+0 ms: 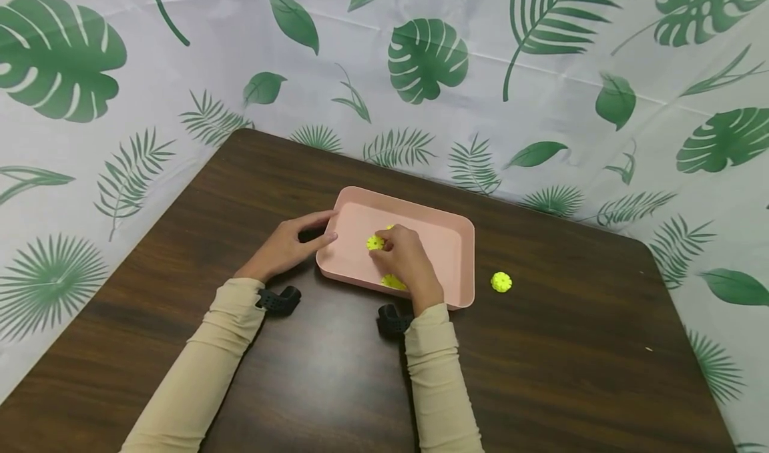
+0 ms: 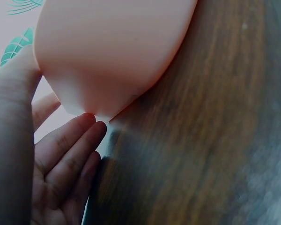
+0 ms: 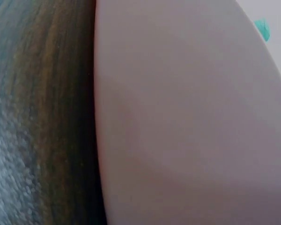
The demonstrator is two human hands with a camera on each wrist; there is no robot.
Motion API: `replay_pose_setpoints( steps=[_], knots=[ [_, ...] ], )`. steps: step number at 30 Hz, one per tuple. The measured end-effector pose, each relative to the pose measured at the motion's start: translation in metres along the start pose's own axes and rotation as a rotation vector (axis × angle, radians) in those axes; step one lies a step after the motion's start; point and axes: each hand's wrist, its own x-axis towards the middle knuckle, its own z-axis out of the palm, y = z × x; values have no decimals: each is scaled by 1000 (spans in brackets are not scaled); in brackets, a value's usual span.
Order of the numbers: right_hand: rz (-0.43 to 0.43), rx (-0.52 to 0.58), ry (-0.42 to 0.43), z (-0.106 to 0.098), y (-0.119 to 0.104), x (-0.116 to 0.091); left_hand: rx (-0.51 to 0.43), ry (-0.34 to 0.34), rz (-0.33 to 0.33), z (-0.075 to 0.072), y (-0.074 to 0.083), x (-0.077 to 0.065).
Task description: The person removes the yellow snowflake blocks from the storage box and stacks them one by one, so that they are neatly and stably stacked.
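A shallow pink tray (image 1: 414, 206) sits on the dark wooden table. My left hand (image 1: 288, 243) is at its left end, the fairly straight fingers touching the end wall; the left wrist view shows fingertips (image 2: 99, 129) against the tray's outer side (image 2: 112, 51). Over the tray, my right hand (image 1: 405, 256) pinches a small yellow flower-shaped piece (image 1: 375, 242) between thumb and fingers. Another yellow piece (image 1: 393, 281) lies in the tray beside the right wrist, and a bit of yellow shows behind that hand. In the right wrist view the tray (image 3: 178, 103) hides the hand.
One more yellow flower-shaped piece (image 1: 501, 281) lies on the table (image 1: 571, 333), right of the tray. Behind the table hangs a white cloth (image 1: 336, 33) printed with green leaves. A black wrist mount (image 1: 279, 301) is strapped to each wrist.
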Motion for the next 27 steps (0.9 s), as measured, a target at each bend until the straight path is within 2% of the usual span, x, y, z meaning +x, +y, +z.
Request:
replay_pose_setpoints(
  steps=[6, 11, 15, 18, 20, 23, 27],
  knots=[
    [17, -4, -30, -4, 0, -2, -1, -3, 6, 0, 2, 0],
    [-14, -42, 4, -5, 1, -4, 4, 8, -1, 0, 3, -2],
    [-60, -43, 121, -15, 10, -12, 0, 6, 5, 2, 3, -1],
    [-120, -28, 246, -32, 22, -23, -7, 3, 9, 2, 3, -1],
    [-126, -23, 318, -46, 32, -31, -7, 2, 13, 2, 2, -1],
    [-87, -21, 402, -69, 49, -46, -4, 1, 17, 1, 2, -2],
    [5, -1, 489, -94, 76, -68, 1, 0, 18, 1, 1, -2]
  ],
)
